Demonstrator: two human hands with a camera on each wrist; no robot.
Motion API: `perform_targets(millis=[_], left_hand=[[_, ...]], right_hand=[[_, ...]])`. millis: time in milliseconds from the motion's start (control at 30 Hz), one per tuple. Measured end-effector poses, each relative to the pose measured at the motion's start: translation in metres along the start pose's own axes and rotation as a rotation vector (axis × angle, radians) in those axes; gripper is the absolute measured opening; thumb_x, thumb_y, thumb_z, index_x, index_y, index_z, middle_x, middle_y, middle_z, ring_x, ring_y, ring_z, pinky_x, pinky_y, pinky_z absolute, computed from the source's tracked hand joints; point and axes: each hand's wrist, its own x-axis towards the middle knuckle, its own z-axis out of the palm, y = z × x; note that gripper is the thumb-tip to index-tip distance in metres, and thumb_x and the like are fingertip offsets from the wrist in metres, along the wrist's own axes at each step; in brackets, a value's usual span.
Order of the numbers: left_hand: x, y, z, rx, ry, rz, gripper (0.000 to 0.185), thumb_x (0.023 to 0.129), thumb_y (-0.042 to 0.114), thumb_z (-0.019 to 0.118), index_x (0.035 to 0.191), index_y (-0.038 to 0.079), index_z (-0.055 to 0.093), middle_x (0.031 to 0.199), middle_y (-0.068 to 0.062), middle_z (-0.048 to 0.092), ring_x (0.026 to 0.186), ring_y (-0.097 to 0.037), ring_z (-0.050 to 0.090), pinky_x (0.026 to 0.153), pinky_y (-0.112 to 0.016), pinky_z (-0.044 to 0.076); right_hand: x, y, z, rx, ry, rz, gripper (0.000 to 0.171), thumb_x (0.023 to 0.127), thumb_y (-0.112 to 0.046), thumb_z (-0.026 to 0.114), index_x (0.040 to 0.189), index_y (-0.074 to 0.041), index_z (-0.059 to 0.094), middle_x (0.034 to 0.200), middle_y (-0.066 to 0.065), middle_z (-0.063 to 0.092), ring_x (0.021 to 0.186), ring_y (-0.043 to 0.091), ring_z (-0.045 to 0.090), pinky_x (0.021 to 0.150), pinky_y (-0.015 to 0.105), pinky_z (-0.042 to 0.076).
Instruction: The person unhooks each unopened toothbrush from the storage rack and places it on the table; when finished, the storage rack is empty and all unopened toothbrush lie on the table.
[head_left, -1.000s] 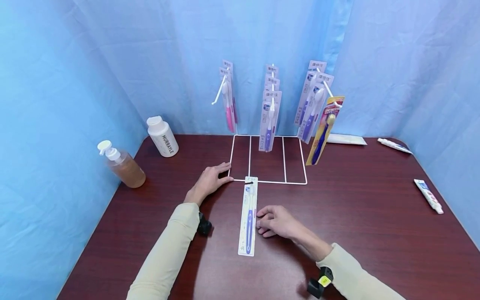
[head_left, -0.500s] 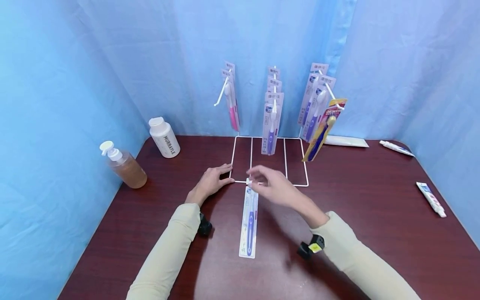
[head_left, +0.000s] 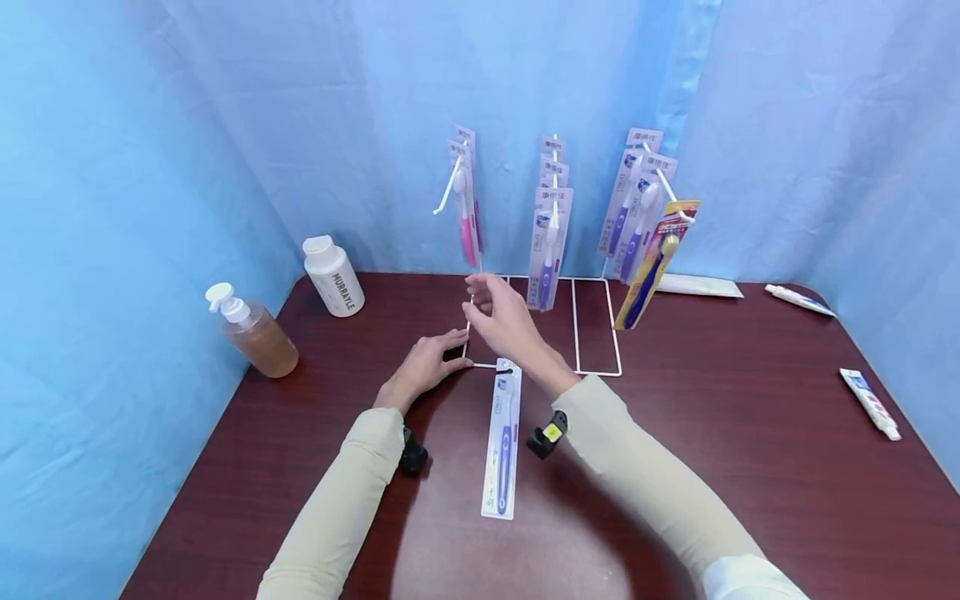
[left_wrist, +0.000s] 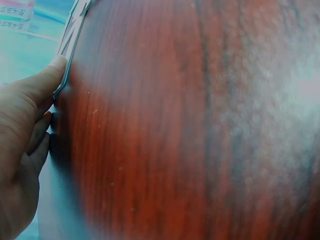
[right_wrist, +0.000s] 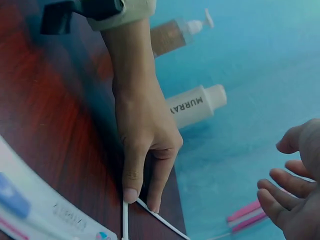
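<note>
Left hand lies flat on the dark table, fingers straight, fingertips pressing the near left corner of the white wire rack. Right hand is raised above the rack base near the pink toothbrush packs, fingers loosely spread, gripping nothing. The packaged toothbrush lies flat on the table, its top end touching the rack's front bar, between the two forearms. Judgement: work barely begun; that pack is not yet hung, while other packs already hang on the pegs.
</note>
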Motion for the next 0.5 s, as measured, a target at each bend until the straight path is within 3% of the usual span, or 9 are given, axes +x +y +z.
perform_targets(millis=[500], left_hand=[[-0.002, 0.0, 0.001, -0.007, 0.0, 0.012, 0.054, 0.09, 0.035, 0.066, 0.137, 0.012, 0.054, 0.144, -0.004, 0.05, 0.135, -0.019, 0.044, 0.109, -0.041, 0.039]], right_hand=[[0.073, 0.004, 0.011, 0.076, 0.256, 0.165, 0.048, 0.093, -0.024, 0.061, 0.134, -0.006, 0.043, 0.129, 0.012, 0.05, 0.119, 0.025, 0.05, 0.104, 0.036, 0.041]])
